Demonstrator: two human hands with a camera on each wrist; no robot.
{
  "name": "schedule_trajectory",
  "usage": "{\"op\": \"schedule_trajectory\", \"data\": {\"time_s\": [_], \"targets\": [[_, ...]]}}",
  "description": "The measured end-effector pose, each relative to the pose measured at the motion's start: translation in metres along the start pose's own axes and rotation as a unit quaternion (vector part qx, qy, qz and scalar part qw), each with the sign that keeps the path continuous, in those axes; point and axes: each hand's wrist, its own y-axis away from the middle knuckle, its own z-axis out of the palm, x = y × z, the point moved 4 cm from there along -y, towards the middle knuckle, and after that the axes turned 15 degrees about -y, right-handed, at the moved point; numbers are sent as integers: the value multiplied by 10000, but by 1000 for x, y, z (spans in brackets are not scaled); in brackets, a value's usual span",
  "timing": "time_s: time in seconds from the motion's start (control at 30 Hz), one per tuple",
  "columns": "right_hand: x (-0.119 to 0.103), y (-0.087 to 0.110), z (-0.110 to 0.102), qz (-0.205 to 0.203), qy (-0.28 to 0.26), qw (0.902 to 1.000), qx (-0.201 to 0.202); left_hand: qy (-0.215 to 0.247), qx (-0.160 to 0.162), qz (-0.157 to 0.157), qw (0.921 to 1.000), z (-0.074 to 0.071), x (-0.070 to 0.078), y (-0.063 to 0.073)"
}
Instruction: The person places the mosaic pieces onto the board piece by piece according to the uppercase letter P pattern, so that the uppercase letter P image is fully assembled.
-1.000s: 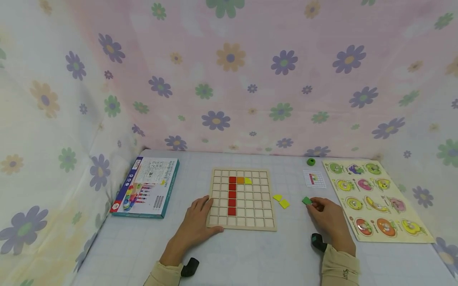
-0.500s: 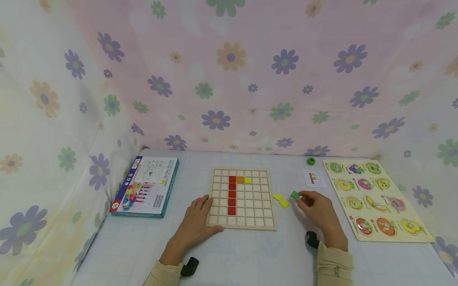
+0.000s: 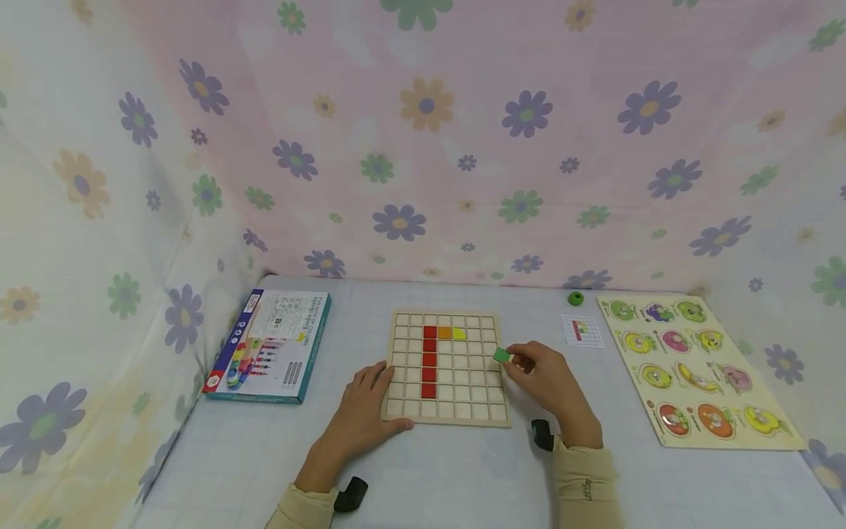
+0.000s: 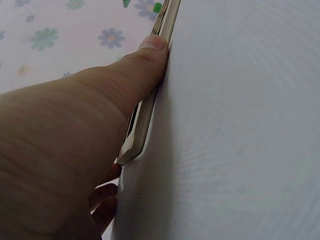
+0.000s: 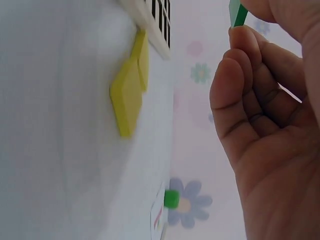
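A wooden grid board (image 3: 472, 408) lies flat on the table. A column of red tiles (image 3: 429, 360) stands in it, with an orange tile (image 3: 445, 333) and a yellow tile (image 3: 459, 334) beside the topmost red one. My left hand (image 3: 360, 408) rests at the board's near left corner, thumb along the front edge and fingers at the left side. Between thumb and fingertips my right hand (image 3: 545, 378) pinches a green tile (image 3: 501, 355) above the board's right edge. Two loose yellow tiles (image 5: 127, 97) lie on the table in the right wrist view; the right hand hides them from the head view.
Left of the board lies a printed toy box (image 3: 271, 345). To the right are a small pattern card (image 3: 582, 331), a round green bead (image 3: 576, 299) and a fruit puzzle board (image 3: 697, 375). Flowered cloth (image 3: 463, 184) closes off the back and sides.
My right hand has carried the green tile leftward from the table near the card, past the loose yellow tiles, to the board's right edge. The left hand has stayed in place.
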Motion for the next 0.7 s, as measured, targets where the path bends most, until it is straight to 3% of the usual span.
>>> {"op": "schedule_trajectory", "data": {"time_s": [0.47, 0.7], "targets": [[-31, -20, 42, -514, -370, 9956, -690, 0, -99, -20, 9999, 0, -2, -1], [-33, -30, 57, -466, -269, 9935, -998, 75, -179, -69, 9998, 2, -2, -1]]}}
